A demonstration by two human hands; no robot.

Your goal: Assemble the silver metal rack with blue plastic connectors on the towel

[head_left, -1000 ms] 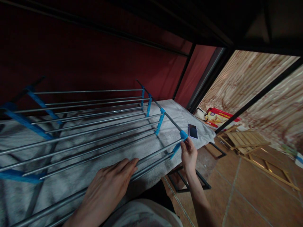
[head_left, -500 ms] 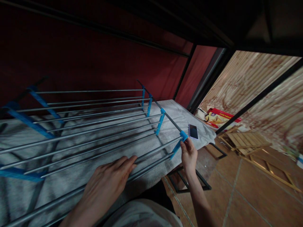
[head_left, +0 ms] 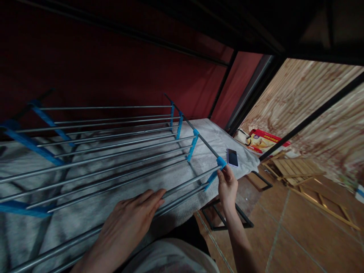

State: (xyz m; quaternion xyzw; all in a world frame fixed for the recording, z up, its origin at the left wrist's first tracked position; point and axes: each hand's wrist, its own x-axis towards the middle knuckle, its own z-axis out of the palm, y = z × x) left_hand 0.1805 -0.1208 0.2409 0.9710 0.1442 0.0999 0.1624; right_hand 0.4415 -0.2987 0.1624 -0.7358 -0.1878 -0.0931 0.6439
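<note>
My left hand (head_left: 127,223) flat and open on one rail of the drying rack (head_left: 113,151), right hand (head_left: 226,185) pinching one blue end clip (head_left: 220,163) at the bed's (head_left: 210,136) near edge.

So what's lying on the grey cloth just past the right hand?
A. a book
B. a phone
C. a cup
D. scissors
B: a phone with a dark screen lies flat on the grey cloth, just beyond the right hand, which pinches the rack's blue clip.

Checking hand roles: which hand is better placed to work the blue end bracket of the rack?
Right, probably. The right hand pinches the blue bracket; the left hand lies flat on the rods, farther away.
</note>
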